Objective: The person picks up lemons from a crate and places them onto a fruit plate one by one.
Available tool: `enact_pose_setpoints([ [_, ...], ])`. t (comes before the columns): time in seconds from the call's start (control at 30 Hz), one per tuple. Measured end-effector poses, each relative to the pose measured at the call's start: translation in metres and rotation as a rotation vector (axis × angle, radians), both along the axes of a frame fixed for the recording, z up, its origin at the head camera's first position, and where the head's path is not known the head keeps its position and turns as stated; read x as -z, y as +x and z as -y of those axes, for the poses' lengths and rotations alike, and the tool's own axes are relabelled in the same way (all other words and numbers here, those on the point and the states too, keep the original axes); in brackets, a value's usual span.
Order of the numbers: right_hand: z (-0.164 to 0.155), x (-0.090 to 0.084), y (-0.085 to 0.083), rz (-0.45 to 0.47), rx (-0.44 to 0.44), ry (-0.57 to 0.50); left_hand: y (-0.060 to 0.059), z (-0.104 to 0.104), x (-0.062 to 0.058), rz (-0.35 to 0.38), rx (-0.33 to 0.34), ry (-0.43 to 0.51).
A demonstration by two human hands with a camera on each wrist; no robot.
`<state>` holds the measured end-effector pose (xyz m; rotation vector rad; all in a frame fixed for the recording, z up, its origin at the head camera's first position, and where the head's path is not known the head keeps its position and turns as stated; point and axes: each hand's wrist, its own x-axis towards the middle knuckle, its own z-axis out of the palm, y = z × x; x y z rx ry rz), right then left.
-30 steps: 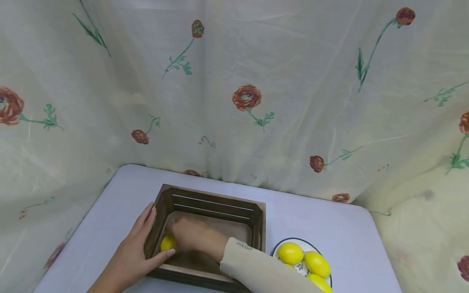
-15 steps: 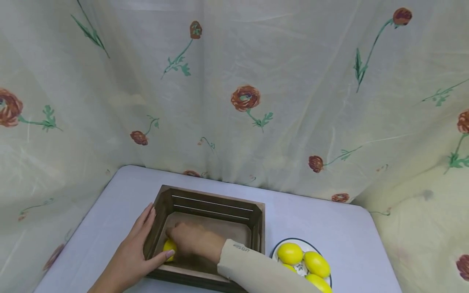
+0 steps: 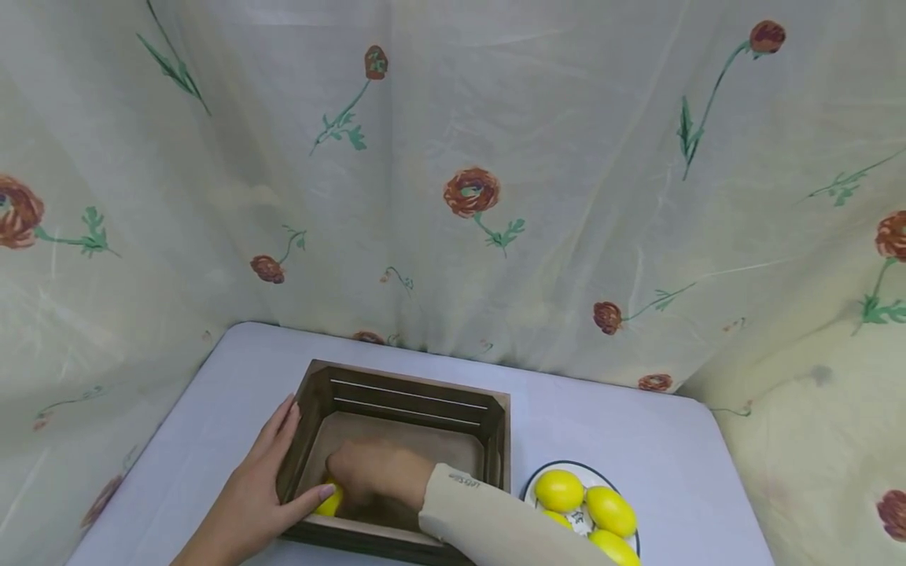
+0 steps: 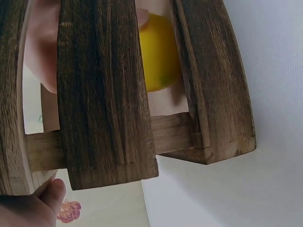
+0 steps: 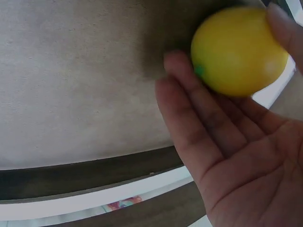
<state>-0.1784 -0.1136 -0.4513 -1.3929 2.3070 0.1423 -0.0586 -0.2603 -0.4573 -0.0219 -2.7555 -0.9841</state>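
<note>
A dark slatted wooden crate [image 3: 409, 380] sits on the table. My left hand [image 3: 256, 489] grips its near left corner, fingers along the outer left wall and thumb over the front rim. Inside the crate, at the near left corner, my right hand [image 3: 378, 472] holds a yellow lemon [image 3: 329, 503]. In the right wrist view the lemon [image 5: 239, 52] lies between thumb and fingers, close to the crate floor [image 5: 80, 85]. The left wrist view shows the lemon [image 4: 161, 56] through a gap between the slats [image 4: 104, 94].
To the right of the crate stands a white plate [image 3: 570, 465] with a dark rim, bearing several lemons [image 3: 612, 511]. The right sleeve [image 3: 506, 515] crosses the crate's front rim and partly hides the plate. A floral curtain [image 3: 552, 189] hangs behind the white-covered table [image 3: 637, 428].
My right hand and the lemon have shifted slightly toward the crate's near left corner. The left hand keeps its place on the crate. The view has tilted a little.
</note>
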Motion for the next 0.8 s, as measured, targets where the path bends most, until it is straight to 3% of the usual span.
enact_pose_setpoints([
  [0.33,-0.011,-0.012,-0.007,0.022,-0.01,-0.012,0.001,-0.002,-0.004,0.0,0.01,0.025],
  [0.6,-0.038,-0.039,-0.016,0.014,-0.022,-0.058,0.0,-0.002,-0.004,0.043,-0.006,0.016],
  [0.8,-0.061,-0.065,-0.017,-0.017,0.0,-0.086,-0.002,-0.002,-0.003,0.034,0.0,0.011],
])
